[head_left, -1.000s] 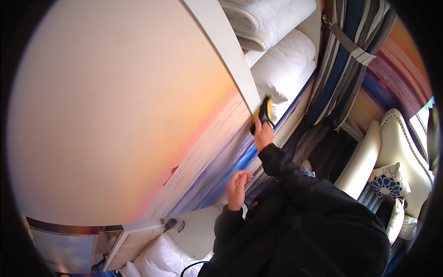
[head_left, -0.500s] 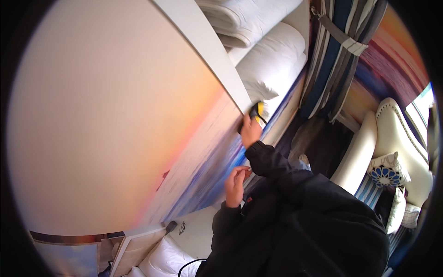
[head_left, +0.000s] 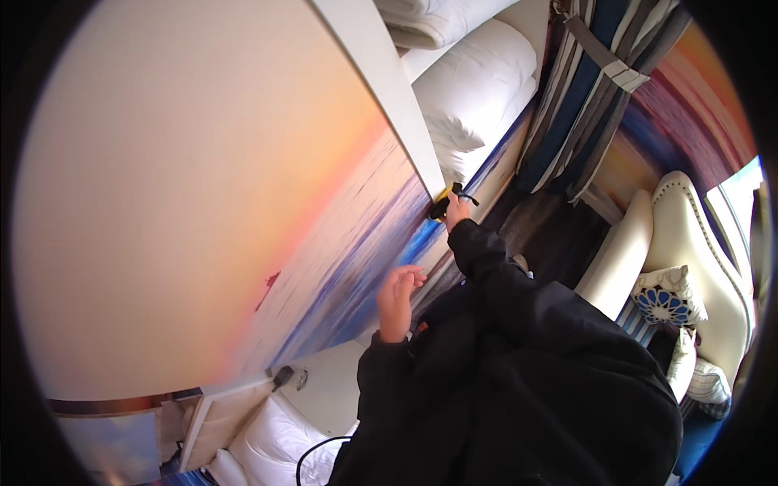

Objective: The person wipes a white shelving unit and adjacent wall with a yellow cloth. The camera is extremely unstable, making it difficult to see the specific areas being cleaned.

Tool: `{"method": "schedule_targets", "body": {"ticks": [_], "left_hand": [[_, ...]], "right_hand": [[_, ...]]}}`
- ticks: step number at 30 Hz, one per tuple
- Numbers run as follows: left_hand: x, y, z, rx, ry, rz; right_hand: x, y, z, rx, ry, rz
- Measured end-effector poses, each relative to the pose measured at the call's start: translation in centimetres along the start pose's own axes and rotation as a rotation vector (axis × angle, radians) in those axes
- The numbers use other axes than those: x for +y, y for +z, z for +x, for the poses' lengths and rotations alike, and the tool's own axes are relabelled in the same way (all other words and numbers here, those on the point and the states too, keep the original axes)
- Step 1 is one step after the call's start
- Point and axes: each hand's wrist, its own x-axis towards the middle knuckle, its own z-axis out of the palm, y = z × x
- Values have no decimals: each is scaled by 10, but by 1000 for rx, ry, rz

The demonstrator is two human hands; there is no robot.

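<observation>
My right hand point(head_left: 459, 210) is closed round a small yellow-and-black tool point(head_left: 442, 204), which looks like a tape measure with a black strap. The tool is held at the lower corner of the large printed panel point(head_left: 243, 162), beside its white edge. Fingers cover part of it, so its exact kind is hard to make out. Nearer to me, my left hand point(head_left: 397, 300) hovers in front of the panel's blue lower part. Its fingers are loosely bent and apart, with nothing visible in them.
White folded bedding point(head_left: 446, 20) and a white pillow point(head_left: 474, 89) fill the shelves behind the panel. A striped curtain point(head_left: 600, 73) hangs at the far right. A cream sofa point(head_left: 697, 227) with a patterned cushion point(head_left: 668, 296) stands right. White pillows point(head_left: 263, 433) lie at lower left.
My right hand has shifted slightly right and up with the tool, which has turned in the grip. My left hand has moved left and up, farther from my right sleeve.
</observation>
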Motion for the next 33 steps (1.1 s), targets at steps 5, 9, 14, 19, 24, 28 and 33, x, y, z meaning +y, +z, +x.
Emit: {"method": "schedule_targets", "body": {"ticks": [5, 9, 14, 19, 24, 28, 33], "left_hand": [[-8, 6, -3, 45, -35, -23], [-13, 14, 2, 56, -52, -20], [-36, 16, 15, 74, -64, -60], [-51, 29, 22, 117, -39, -70], [-46, 61, 38, 183, -59, -20], [-50, 96, 70, 154, -74, 118], [-48, 176, 112, 181, -69, 149]], "right_hand": [[-125, 76, -144, 25, -526, -557], [-138, 67, -181, -203, -648, -494], [-74, 10, -94, -156, -534, -774], [-116, 8, -74, -272, -365, -732], [-196, 49, -156, -409, -628, -438], [-107, -12, -30, -407, -453, -765], [-175, -81, 97, -505, 92, -265]]}}
